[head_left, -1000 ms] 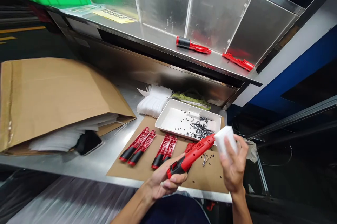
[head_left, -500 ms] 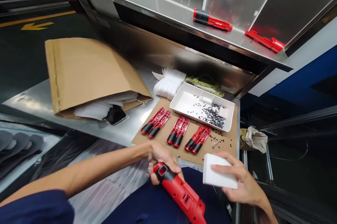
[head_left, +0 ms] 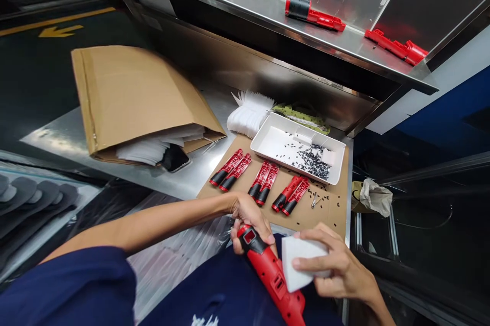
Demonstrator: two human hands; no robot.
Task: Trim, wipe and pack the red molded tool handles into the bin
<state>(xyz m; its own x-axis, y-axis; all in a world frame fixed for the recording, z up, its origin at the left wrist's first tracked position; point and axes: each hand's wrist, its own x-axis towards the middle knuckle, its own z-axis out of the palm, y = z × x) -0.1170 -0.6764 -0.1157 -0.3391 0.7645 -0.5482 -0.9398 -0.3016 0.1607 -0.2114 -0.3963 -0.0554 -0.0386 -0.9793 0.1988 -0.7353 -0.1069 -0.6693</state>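
Observation:
My left hand (head_left: 251,219) is closed round the upper end of a red and black plastic tool housing (head_left: 270,270), which slants down toward my lap. A small square window shows in its black part. In my right hand (head_left: 340,262) is a folded white wipe (head_left: 300,259), pinched between thumb and fingers. The wipe lies over the edge of the housing's lower half; whether it presses on it I cannot tell. Beyond my hands, several red and black housing halves (head_left: 264,183) lie in pairs on a brown cardboard sheet (head_left: 229,191).
A white tray (head_left: 264,145) holds small black parts, some scattered on the cardboard. Behind it are a stack of white sheets (head_left: 248,114) and a green cloth-like item (head_left: 302,118). A large paper bag (head_left: 141,96) and a phone (head_left: 176,158) lie left. Two red parts (head_left: 325,19) rest on the metal shelf.
My right hand has brought the white wipe left, up to the tool housing. My left hand and the housing have shifted slightly right. The whole view has tilted down a little.

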